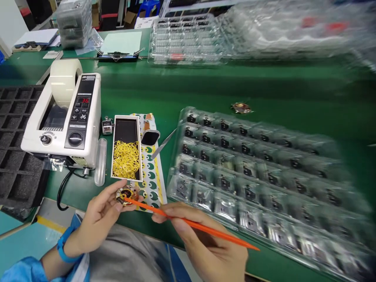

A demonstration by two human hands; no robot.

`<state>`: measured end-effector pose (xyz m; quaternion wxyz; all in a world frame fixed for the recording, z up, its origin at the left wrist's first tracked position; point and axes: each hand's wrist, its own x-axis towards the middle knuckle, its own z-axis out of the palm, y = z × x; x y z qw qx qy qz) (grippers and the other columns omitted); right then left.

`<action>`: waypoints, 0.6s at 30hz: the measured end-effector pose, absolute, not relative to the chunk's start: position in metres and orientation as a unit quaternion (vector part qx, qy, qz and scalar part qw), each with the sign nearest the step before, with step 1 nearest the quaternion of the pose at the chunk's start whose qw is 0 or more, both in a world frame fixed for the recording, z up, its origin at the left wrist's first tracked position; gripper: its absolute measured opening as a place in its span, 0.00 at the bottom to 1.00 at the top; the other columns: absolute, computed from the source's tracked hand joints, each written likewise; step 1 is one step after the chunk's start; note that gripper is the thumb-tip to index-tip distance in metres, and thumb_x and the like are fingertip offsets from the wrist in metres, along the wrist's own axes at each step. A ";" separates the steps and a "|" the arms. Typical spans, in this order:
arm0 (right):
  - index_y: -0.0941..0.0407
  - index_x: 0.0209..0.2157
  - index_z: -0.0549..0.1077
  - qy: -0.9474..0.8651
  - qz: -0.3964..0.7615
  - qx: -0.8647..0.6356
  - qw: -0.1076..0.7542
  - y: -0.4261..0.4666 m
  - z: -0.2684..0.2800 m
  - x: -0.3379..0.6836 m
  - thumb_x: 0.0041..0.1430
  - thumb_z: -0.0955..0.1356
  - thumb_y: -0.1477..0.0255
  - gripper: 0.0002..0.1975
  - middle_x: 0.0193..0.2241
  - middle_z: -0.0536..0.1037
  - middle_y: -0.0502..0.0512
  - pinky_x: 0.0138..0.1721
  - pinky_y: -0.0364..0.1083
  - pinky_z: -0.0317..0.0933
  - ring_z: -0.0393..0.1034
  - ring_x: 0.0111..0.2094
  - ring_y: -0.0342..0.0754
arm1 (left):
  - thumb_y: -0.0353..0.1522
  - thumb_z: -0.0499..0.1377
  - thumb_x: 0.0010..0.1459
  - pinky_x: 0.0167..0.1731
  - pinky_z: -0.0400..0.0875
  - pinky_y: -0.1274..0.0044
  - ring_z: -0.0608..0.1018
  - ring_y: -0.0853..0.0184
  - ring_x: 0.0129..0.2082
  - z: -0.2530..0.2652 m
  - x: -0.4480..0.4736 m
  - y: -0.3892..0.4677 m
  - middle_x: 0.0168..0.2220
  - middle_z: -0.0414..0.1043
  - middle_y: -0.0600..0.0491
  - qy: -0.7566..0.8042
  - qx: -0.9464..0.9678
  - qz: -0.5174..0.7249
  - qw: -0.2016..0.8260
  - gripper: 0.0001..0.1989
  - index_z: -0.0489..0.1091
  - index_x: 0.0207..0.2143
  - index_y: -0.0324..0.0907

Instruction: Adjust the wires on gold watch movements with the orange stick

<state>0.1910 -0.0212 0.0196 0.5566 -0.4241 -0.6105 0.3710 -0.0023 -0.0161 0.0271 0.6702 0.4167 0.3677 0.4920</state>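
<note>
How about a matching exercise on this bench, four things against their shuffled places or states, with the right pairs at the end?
1. orange stick
2. yellow pieces
3. tape dispenser
4. small round part

A. heaped in the box
B. held in the left hand
C. showing red digits
D. held in the right hand

Pairs: 1-D; 2-A; 3-C; 4-B

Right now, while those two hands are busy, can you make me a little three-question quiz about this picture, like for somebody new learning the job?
1. Which hand holds the orange stick, and which holds the small round part?
2. True or false: the yellow pieces lie inside the white box.
3. Fill in the blank: the red number on the white tape machine reads ___.

Key:
1. The right hand holds the stick; the left hand holds the round part.
2. True.
3. 36.
</note>
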 end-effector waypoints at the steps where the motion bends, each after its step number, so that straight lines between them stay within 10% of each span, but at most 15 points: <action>1: 0.52 0.39 0.76 -0.603 0.379 -0.427 0.558 -0.023 0.019 0.193 0.66 0.66 0.74 0.06 0.26 0.79 0.51 0.36 0.41 0.72 0.75 0.31 0.45 | 0.32 0.58 0.66 0.49 0.74 0.79 0.79 0.67 0.44 0.028 -0.002 -0.016 0.44 0.77 0.55 0.364 0.419 0.490 0.672 0.16 0.70 0.55 0.56; 18: 0.57 0.42 0.76 -0.736 0.343 -0.251 0.527 -0.013 0.011 0.215 0.69 0.62 0.76 0.11 0.32 0.81 0.58 0.35 0.43 0.75 0.78 0.33 0.46 | 0.31 0.58 0.66 0.48 0.76 0.70 0.77 0.55 0.50 0.028 -0.004 -0.019 0.51 0.75 0.49 0.369 0.366 0.437 0.734 0.18 0.69 0.56 0.54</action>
